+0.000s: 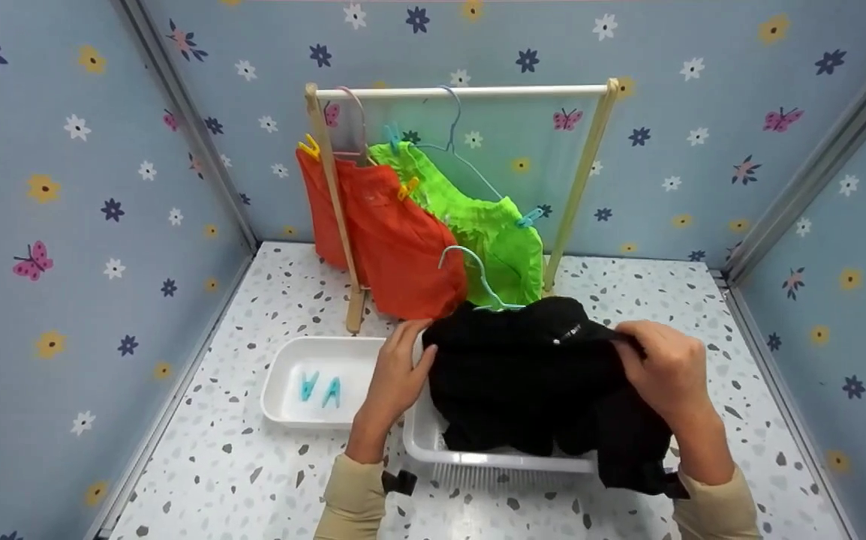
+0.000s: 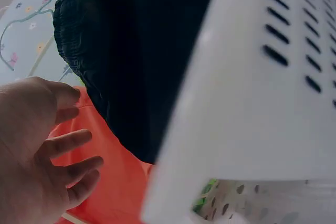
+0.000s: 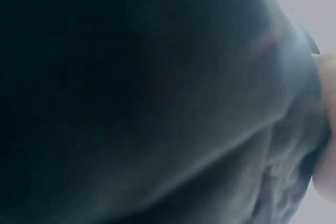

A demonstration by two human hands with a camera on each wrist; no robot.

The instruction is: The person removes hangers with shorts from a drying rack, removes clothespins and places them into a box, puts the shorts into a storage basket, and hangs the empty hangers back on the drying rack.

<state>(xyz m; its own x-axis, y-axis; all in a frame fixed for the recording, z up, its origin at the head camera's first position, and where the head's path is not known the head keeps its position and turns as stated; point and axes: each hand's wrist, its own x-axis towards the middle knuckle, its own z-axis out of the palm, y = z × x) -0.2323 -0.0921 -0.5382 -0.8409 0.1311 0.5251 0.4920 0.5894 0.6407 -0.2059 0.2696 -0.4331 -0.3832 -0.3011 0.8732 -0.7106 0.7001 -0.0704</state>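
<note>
Black garment [image 1: 523, 382] spreads over the white basket [image 1: 504, 460], partly inside it, on a white table [image 1: 200, 450] flecked with grey; pale blue walls [image 1: 673, 165] with flowers and butterflies enclose it on three sides. Your right hand [image 1: 666, 364] pinches the garment's upper right edge; your left hand [image 1: 395, 367] is released, loose-fingered at its left side. Count three hangers: one turquoise hanger [image 1: 482, 271] at the black cloth, plus a pink hanger [image 1: 362, 120] and a blue hanger [image 1: 451, 141] on the single rack [image 1: 530, 91]. Two garments hang there — an orange garment [image 1: 410, 240] and a green garment [image 1: 515, 251] — with two yellow pegs [image 1: 408, 187] and two blue pegs [image 1: 530, 218]. One white tray [image 1: 328, 425] holds two turquoise pegs [image 1: 334, 384].
</note>
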